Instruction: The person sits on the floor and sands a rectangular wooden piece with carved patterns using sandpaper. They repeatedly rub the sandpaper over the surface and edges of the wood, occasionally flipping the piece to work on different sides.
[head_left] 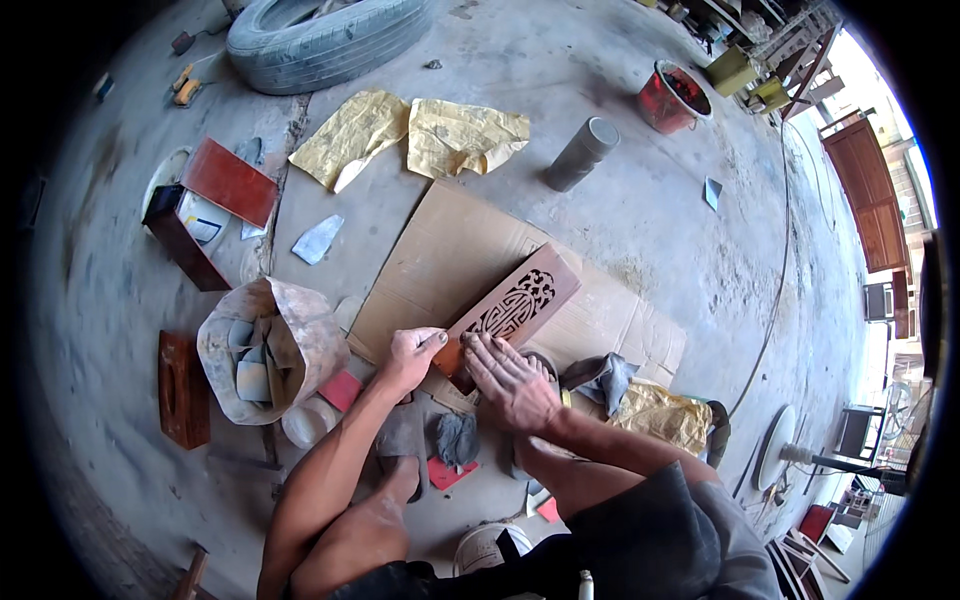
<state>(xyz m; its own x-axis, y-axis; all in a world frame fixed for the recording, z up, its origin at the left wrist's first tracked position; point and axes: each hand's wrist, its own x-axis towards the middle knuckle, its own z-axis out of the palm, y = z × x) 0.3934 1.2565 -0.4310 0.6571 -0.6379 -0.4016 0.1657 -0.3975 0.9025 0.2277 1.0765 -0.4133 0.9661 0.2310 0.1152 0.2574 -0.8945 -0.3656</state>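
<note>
A reddish-brown wooden box (560, 277) with a pierced fretwork face lies slantwise across a flat cardboard sheet (420, 255) in front of me. My left hand (412, 358) is closed on its near left corner, the thumb pressed against the edge. Flat across the near part of the carved face lies my right hand (512, 385), fingers stretched out. Whether anything thin is under that palm is hidden. Just right of the right wrist is a crumpled grey cloth (602, 380). A dark grey wad of cloth (456, 440) sits between my feet.
Left stands a cut-open container (310, 340) holding sanding scraps, beside a brown slotted wooden box (184, 390). Yellowish sandpaper sheets (466, 136), a grey cylinder (583, 153), a red bucket (674, 97) and a tyre (330, 50) are farther off. Crumpled yellowish paper (665, 420) lies near right.
</note>
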